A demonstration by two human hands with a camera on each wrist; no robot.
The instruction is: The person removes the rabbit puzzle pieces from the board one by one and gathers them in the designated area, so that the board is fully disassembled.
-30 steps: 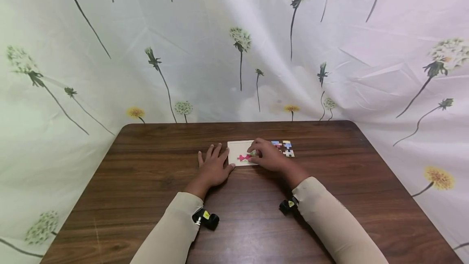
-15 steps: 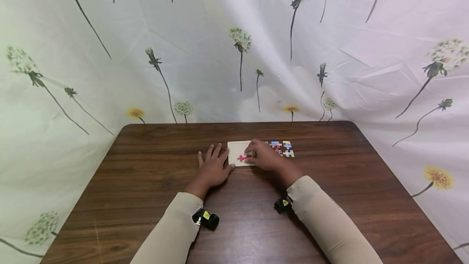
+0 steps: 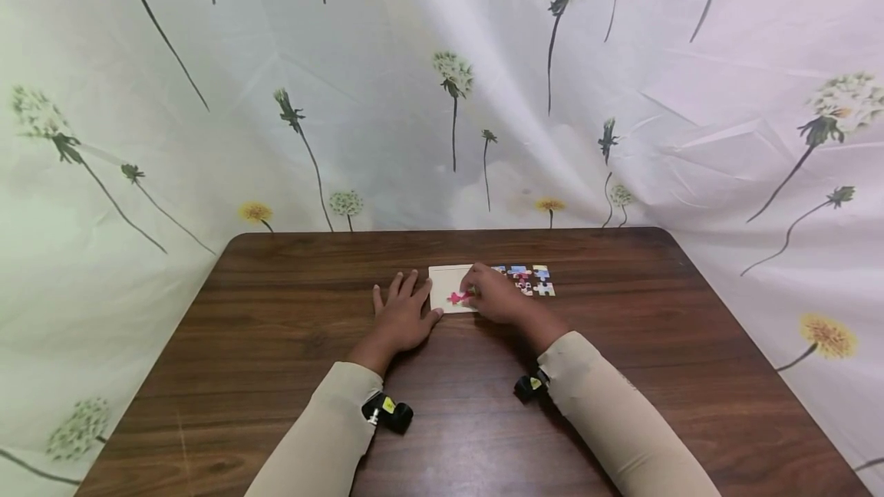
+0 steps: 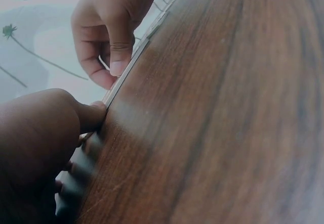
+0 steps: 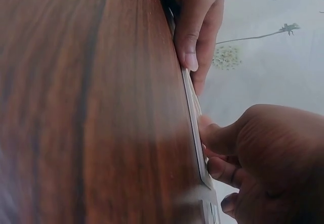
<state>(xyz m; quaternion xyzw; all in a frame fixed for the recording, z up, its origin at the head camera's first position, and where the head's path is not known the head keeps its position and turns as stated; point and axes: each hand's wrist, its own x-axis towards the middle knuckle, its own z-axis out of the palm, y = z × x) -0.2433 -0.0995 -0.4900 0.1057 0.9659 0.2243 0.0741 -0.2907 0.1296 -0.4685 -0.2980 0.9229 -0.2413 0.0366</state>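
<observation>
A pale puzzle board (image 3: 445, 279) lies flat on the brown table. Pink jigsaw pieces (image 3: 454, 298) sit on its lower part. My left hand (image 3: 403, 318) rests at the board's left side with fingers spread, and its thumb (image 4: 92, 115) touches the board's near edge. Over the right part of the board my right hand (image 3: 502, 297) bends down, thumb and index finger pinching a small puzzle piece beside the pink ones. Most of that piece is hidden by the fingers. From the right wrist view, the board (image 5: 193, 128) shows only edge-on.
To the right of the board lie several colourful puzzle pieces (image 3: 542, 282), partly behind my right hand. The wooden table (image 3: 276, 374) reaches back to a hanging cloth (image 3: 387, 121) printed with dandelions. A small black camera sits on each wrist.
My right hand has shifted slightly left and down over the board, with the puzzle piece brought against the pink ones. More loose pieces show behind it. The left hand stays still.
</observation>
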